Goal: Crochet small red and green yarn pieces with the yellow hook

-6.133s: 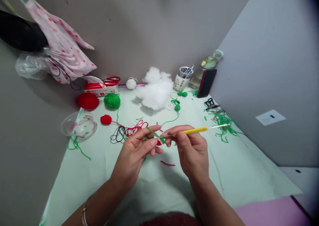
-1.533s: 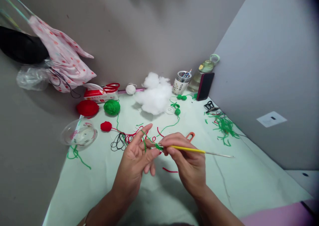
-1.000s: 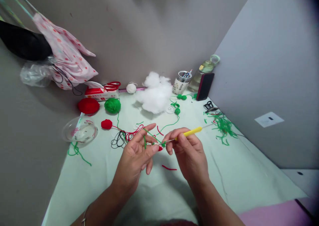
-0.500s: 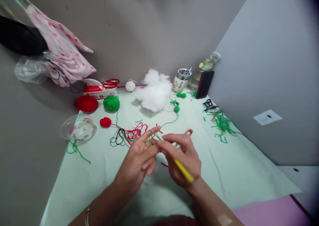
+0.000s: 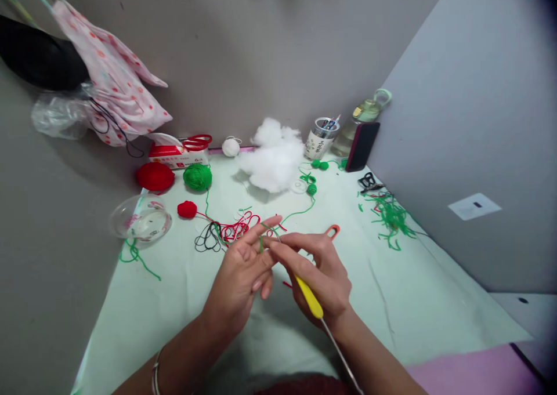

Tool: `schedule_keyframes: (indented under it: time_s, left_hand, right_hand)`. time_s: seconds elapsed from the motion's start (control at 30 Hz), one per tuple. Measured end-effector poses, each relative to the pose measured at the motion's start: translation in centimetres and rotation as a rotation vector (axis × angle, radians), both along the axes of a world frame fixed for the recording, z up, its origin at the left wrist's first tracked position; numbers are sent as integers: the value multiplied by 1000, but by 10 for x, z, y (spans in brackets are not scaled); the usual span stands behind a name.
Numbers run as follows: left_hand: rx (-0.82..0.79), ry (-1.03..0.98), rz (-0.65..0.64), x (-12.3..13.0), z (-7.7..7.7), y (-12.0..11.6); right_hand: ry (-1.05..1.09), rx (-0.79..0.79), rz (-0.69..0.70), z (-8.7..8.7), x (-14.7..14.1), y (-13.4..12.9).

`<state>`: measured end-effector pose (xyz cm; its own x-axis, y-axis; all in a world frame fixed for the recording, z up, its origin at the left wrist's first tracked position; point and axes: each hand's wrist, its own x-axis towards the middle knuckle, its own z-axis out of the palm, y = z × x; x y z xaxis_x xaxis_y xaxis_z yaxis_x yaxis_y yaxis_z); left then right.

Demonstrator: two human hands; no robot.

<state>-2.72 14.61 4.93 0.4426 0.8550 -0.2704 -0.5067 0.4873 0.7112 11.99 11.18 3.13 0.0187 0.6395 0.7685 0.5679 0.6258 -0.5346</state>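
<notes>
Green yarn (image 5: 270, 227) loops over the raised index finger of my left hand (image 5: 243, 267), whose thumb pinches it against the other fingers. A crochet hook with a yellow grip (image 5: 310, 296) lies in my right hand (image 5: 319, 270), its metal shaft slanting down toward my body. Fingertips of both hands meet at the yarn, and they hide the working end of the hook. Just beyond my hands are loose red yarn (image 5: 239, 228) and a black cord loop (image 5: 208, 238). The yarn strand runs back toward a small green ball (image 5: 311, 189).
White stuffing (image 5: 274, 157) sits at the back, beside a pen cup (image 5: 322, 138), a bottle (image 5: 346, 140) and a phone (image 5: 362, 147). At left are yarn balls (image 5: 197, 177) and a clear bowl (image 5: 145, 221). Green scraps (image 5: 394, 215) lie right; orange-handled scissors (image 5: 333, 231) lie behind my right hand.
The yellow hook has turned in my right hand, and its lower metal shaft now shows clearly. Both hands stay together at the yarn. The view has shifted slightly.
</notes>
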Motion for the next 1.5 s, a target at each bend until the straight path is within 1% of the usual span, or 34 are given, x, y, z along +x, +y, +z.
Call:
schedule_keyframes:
  time_s: [0.03,0.1,0.17,0.2,0.27,0.37,0.43,0.57,0.63,0.7,0.8,0.87,1.0,1.07,1.1,1.13,1.17,1.23,1.3,1.33,1.4,1.5]
  left_hand:
    - [-51,-28,-34,-1,1,2]
    - [-115,-60,-55,-3,3,6]
    - [-90,-46,-1,-4,4,7]
    - [-49,-21,30,-4,4,7]
    - [53,47,55,-3,1,4]
    - [153,123,38,-2,-3,0]
    - [168,138,34,-2,-3,-1]
    - [155,127,38,-4,-1,1]
    - [154,132,39,-5,0,2]
    - [161,151,47,-5,0,2]
    - [186,191,84,-5,1,1]
    - [213,215,118,-4,1,0]
    - [224,244,172,-1,-2,-2]
    - [159,191,140,0,-3,-2]
    - [104,144,98,0,-3,-1]
    - [42,91,51,-1,-2,0]
    - [-18,42,10,-1,-1,2]
    - [-91,-25,-18,-4,1,5]
    - [-79,-38,5,-5,4,6]
    - [-51,-26,13,-6,4,5]
    - [27,18,4,-5,3,3]
    - [118,86,22,-2,-2,0]
  right_hand:
    - [34,-4,-1,0,1,0]
    - [245,-75,31,2,4,2]
    - [479,-175,112,5,6,6]
    - [541,-219,157,7,6,7]
    - [544,-271,210,9,5,9]
    - [526,-300,172,7,4,9]
    - [612,-347,194,5,6,10]
    - [837,-431,305,4,8,14]
    - [880,-437,348,6,9,14]
    - [850,-427,349,9,9,13]
    - [682,-379,242,10,10,7]
    - [490,-300,158,9,10,3]
    - [48,-29,75,4,4,0]
    - [-127,41,-21,1,1,-1]
    - [-169,46,-71,0,0,-1]
    - [-165,41,-98,0,0,-1]
    - [-109,21,-95,0,0,-1]
    - [126,-46,-22,2,3,1]
    - [374,-126,76,5,6,5]
    - [447,-169,115,6,6,7]
    - [480,-224,160,8,6,10]
    - [386,-233,146,6,3,9]
